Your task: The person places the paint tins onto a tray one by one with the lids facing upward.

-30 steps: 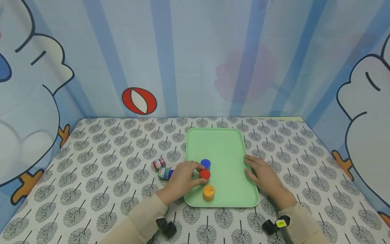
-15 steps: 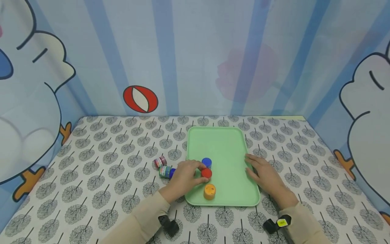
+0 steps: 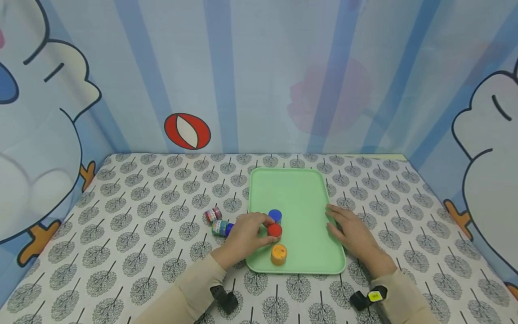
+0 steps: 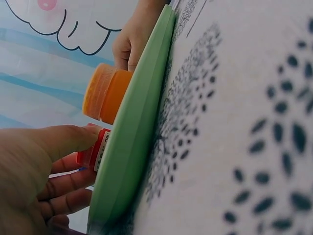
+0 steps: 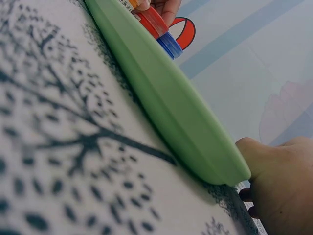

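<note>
A light green tray point(image 3: 299, 193) lies on the cloth, with three small jars standing in its left half. My left hand point(image 3: 244, 236) reaches over the left rim and pinches the red-lidded jar point(image 3: 274, 231) between thumb and fingers. Its label shows at the tray in the left wrist view, where the orange jar point(image 4: 105, 93) stands close by. Just behind the red one is a blue-lidded jar point(image 3: 275, 216), partly hidden. At the tray's right rim rests my right hand point(image 3: 353, 233), its fingers extended along the edge and holding no jar.
Left of the tray, two more jars lie on their sides: a dark red one point(image 3: 212, 215) and a green one with a blue lid point(image 3: 221, 228), partly behind the left hand. A tree-patterned cloth point(image 3: 141, 234) covers the table. A printed curtain point(image 3: 259, 81) hangs behind.
</note>
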Motion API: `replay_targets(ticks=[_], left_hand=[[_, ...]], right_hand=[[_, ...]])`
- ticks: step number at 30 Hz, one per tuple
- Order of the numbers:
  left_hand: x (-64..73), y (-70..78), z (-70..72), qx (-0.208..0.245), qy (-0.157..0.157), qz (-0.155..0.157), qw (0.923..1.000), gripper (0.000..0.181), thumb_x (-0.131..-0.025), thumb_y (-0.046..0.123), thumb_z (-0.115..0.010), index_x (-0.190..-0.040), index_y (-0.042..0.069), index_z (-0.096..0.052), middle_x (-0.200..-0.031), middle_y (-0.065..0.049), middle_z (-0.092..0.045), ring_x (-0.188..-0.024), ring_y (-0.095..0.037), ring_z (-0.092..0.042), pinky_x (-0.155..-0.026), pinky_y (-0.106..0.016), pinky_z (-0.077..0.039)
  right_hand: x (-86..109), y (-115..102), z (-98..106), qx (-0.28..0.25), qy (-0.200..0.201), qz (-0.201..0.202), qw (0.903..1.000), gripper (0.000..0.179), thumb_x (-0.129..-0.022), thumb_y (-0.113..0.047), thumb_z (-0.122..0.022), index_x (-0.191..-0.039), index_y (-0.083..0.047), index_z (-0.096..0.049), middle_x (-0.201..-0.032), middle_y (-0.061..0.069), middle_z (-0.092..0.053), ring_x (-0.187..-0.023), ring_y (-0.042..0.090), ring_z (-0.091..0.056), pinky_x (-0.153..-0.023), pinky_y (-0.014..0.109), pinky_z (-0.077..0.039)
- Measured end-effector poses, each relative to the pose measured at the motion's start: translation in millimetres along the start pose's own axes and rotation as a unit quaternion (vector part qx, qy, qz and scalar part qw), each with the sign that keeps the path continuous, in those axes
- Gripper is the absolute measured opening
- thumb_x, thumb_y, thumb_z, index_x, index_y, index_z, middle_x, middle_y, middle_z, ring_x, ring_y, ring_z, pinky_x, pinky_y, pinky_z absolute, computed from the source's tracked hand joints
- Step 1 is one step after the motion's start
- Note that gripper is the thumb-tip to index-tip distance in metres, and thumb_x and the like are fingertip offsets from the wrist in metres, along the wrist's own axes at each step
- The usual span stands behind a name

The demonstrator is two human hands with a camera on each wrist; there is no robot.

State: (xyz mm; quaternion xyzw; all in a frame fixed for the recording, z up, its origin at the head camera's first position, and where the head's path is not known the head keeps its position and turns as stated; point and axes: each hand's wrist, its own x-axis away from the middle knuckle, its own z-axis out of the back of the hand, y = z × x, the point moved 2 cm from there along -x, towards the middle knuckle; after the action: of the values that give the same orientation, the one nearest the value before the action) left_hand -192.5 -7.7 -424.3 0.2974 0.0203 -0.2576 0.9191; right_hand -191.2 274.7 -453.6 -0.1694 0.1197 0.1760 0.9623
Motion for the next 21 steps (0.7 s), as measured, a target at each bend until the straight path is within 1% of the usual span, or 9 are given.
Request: replay_targets(ticks=[5,8,12,21], left_hand=[[-1.0,1.3,0.4,-0.012,-0.013,0.003,0.9998,0.039,-0.077,0.034,-0.078,-0.11,0.014,-0.068,-0.099,0.003,-0.07,-0.084,-0.011,-0.058,-0.082,-0.031,-0.046],[-0.6,1.9,1.4,-0.021,-0.02,0.007,0.9996,0.04,-0.078,0.035,-0.077,-0.111,0.015,-0.067,-0.102,0.002,-0.07,-0.09,-0.013,-0.06,-0.089,-0.036,-0.046],[1.0,2.1,4.4,-0.029,-0.018,0.008,0.9994,0.043,-0.078,0.037,-0.077,-0.113,0.014,-0.066,-0.102,0.002,-0.07,-0.094,-0.016,-0.062,-0.095,-0.04,-0.045],[2.6,1.5,11.6,-0.047,-0.001,-0.009,0.9988,0.045,-0.076,0.038,-0.078,-0.111,0.013,-0.066,-0.099,0.0,-0.071,-0.093,-0.018,-0.062,-0.091,-0.039,-0.046]], right_hand=[[0.3,0.6,0.0,0.001,0.002,0.001,1.0,0.04,-0.094,-0.02,-0.058,-0.128,0.002,-0.058,-0.141,0.016,-0.052,-0.128,0.037,-0.049,-0.107,0.051,-0.039],[0.4,0.8,-0.5,0.002,0.002,0.002,1.0,0.04,-0.094,-0.02,-0.059,-0.128,0.002,-0.058,-0.14,0.016,-0.052,-0.128,0.038,-0.049,-0.107,0.051,-0.04],[-0.3,0.4,-1.3,0.004,0.002,0.003,1.0,0.04,-0.094,-0.02,-0.059,-0.128,0.002,-0.058,-0.14,0.016,-0.052,-0.127,0.038,-0.049,-0.107,0.051,-0.04],[-0.6,0.0,-0.7,0.004,0.004,0.0,1.0,0.04,-0.094,-0.02,-0.059,-0.128,0.002,-0.058,-0.141,0.016,-0.052,-0.128,0.037,-0.049,-0.107,0.051,-0.04]])
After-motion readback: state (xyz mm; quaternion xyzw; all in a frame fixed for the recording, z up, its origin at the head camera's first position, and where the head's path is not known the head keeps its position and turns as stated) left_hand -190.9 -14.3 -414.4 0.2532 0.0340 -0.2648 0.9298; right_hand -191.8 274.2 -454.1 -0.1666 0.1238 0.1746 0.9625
